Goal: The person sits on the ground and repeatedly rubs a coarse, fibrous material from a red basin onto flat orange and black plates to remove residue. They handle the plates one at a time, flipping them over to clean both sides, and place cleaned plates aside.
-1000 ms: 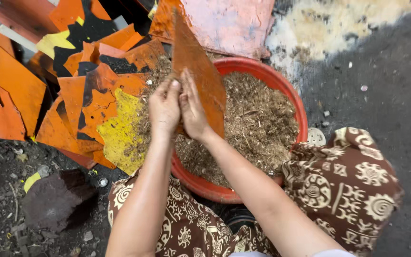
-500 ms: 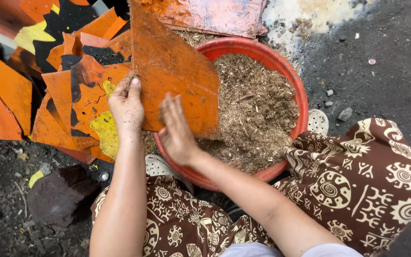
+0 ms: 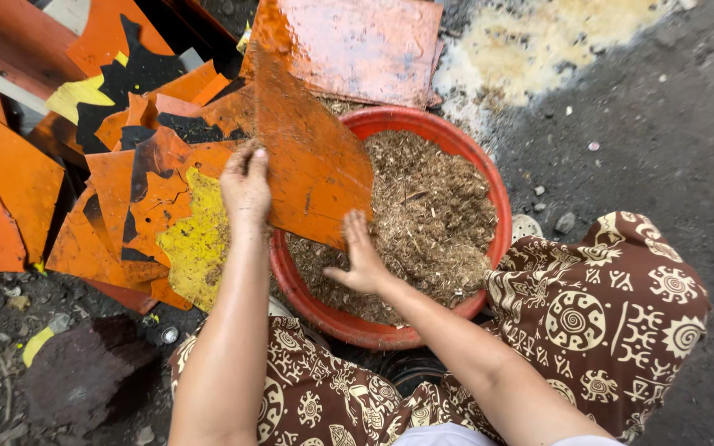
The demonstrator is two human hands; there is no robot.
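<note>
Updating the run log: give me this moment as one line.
left hand: grips orange sheet edge | right hand: flat under sheet's lower edge | sheet: tilted over red basin of brown shredded fibre

Both arms bare, no sleeves visible. Brown garment (image 3: 588, 322) with cream sun, spiral and geometric motifs covers lap and knees.

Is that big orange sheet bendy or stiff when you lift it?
Probably stiff: the orange sheet stays flat though the left hand grips only one edge. It may snap rather than bend, since the orange pieces beside the red basin have jagged edges. Its wet-looking shine suggests slipperiness.
</note>
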